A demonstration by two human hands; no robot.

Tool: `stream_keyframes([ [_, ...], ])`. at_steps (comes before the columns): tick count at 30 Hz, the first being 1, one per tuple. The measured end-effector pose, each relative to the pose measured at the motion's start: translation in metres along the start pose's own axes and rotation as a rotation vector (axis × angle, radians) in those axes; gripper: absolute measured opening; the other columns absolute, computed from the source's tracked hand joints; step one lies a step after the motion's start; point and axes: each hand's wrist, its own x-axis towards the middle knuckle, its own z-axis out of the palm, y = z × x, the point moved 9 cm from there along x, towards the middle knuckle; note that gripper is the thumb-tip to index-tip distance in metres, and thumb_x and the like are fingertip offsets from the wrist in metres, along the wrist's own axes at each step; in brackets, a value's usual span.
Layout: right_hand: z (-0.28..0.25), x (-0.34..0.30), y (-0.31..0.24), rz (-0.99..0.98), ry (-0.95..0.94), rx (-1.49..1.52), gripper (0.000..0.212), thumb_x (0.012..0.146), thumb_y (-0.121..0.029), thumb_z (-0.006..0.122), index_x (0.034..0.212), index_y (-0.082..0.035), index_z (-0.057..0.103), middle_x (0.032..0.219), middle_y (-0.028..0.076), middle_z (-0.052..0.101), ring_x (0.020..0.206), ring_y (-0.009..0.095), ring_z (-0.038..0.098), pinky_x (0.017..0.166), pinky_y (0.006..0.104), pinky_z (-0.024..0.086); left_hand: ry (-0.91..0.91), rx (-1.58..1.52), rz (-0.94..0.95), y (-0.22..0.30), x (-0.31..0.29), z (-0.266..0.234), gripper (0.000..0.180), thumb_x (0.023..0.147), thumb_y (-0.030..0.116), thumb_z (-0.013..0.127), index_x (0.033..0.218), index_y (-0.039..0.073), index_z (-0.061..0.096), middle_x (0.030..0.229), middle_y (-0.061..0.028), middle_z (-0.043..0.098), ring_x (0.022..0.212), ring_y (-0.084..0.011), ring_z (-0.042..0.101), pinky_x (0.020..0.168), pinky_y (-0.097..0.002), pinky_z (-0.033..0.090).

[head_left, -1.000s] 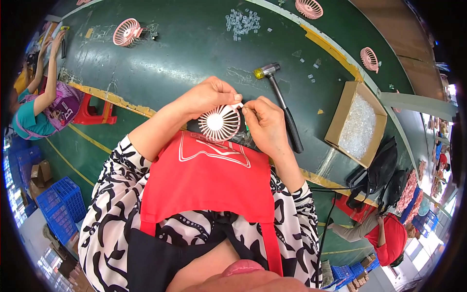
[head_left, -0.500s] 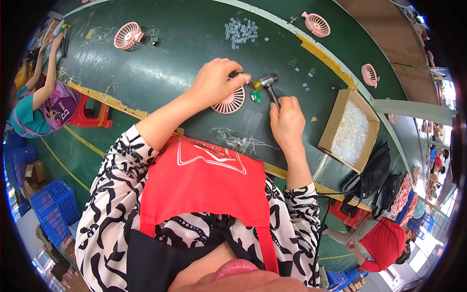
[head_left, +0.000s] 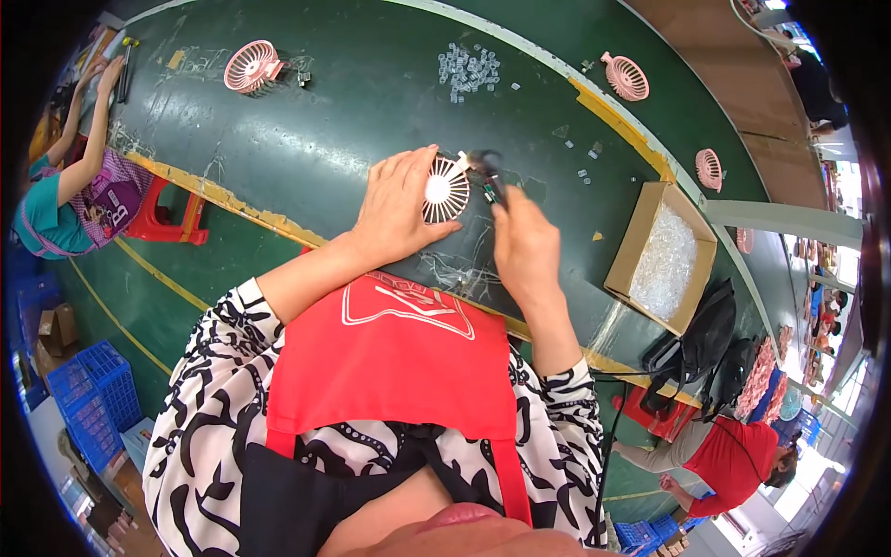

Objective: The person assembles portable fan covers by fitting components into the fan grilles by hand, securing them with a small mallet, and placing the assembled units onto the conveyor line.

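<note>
A round, slotted fan cover (head_left: 446, 191), pale pink, lies on the green table in front of me. My left hand (head_left: 394, 202) wraps its left side, thumb along the lower rim and fingers by the upper rim. The handle of a small hammer (head_left: 497, 188) is in my closed right hand (head_left: 527, 239). Motion smears the hammer's head, which is over the stub at the cover's upper right edge; whether it touches cannot be made out. A bit of green circuit board shows beside the handle, mostly hidden.
Farther up the table lie another pink fan cover (head_left: 251, 67) and a heap of small clear plastic pieces (head_left: 467, 71). A cardboard box (head_left: 625, 243) of clear pieces stands right, beside a black bag (head_left: 710, 325). More covers (head_left: 626, 78) lie beyond the pale rail. Co-workers are left and lower right.
My left hand has come down from above the cover and now grips its side; the dark piece it pinched no longer shows there. The hammer's head has swung left to the cover's edge.
</note>
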Motion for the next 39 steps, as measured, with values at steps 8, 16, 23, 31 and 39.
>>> stream_keyframes([
  [8, -0.061, -0.021, -0.048, -0.289, 0.337, -0.292, 0.019, 0.092, -0.005, 0.059, 0.110, 0.002, 0.059, 0.085, 0.014, 0.066, 0.062, 0.023, 0.063, 0.056, 0.0343, 0.052, 0.004, -0.023, -0.041, -0.004, -0.003, 0.000, 0.106, 0.060, 0.033, 0.089, 0.143, -0.001, 0.033, 0.133, -0.0183, 0.050, 0.126, -0.0340, 0.047, 0.106, -0.0465, 0.032],
  [16, 0.003, -0.011, 0.027, 0.150, -0.024, -0.184, 0.026, 0.090, -0.006, 0.063, 0.114, 0.002, 0.061, 0.090, 0.017, 0.066, 0.074, 0.038, 0.065, 0.065, 0.0425, 0.053, -0.045, -0.161, 0.014, -0.003, -0.005, -0.004, 0.108, 0.060, 0.029, 0.090, 0.145, -0.001, 0.030, 0.133, -0.0151, 0.051, 0.125, -0.0352, 0.046, 0.107, -0.0471, 0.032],
  [23, 0.030, -0.014, 0.039, 0.479, -0.080, 0.837, 0.024, 0.099, -0.018, 0.059, 0.103, 0.004, 0.066, 0.076, 0.000, 0.063, 0.065, 0.006, 0.057, 0.058, 0.0221, 0.047, -0.125, -0.392, 0.226, 0.020, -0.003, 0.002, 0.098, 0.066, 0.036, 0.087, 0.141, -0.001, 0.037, 0.132, -0.0196, 0.052, 0.123, -0.0392, 0.048, 0.104, -0.0476, 0.038],
  [31, 0.042, -0.022, 0.046, 0.430, -0.034, 0.827, 0.023, 0.098, -0.019, 0.060, 0.103, 0.003, 0.065, 0.068, -0.002, 0.059, 0.056, 0.003, 0.050, 0.049, 0.0199, 0.041, 0.164, -0.296, -0.006, -0.036, 0.085, 0.001, 0.018, 0.083, 0.009, 0.069, 0.099, 0.001, 0.067, 0.089, -0.0163, 0.065, 0.082, -0.0360, 0.064, 0.072, -0.0425, 0.052],
  [39, 0.043, -0.024, 0.049, 0.415, -0.032, 0.793, 0.023, 0.097, -0.017, 0.062, 0.102, 0.005, 0.065, 0.072, 0.002, 0.063, 0.063, 0.005, 0.054, 0.057, 0.0231, 0.046, 0.030, 0.228, -0.029, -0.035, 0.119, 0.025, 0.010, 0.084, 0.011, 0.057, 0.084, 0.004, 0.063, 0.080, -0.0179, 0.061, 0.077, -0.0383, 0.062, 0.067, -0.0490, 0.050],
])
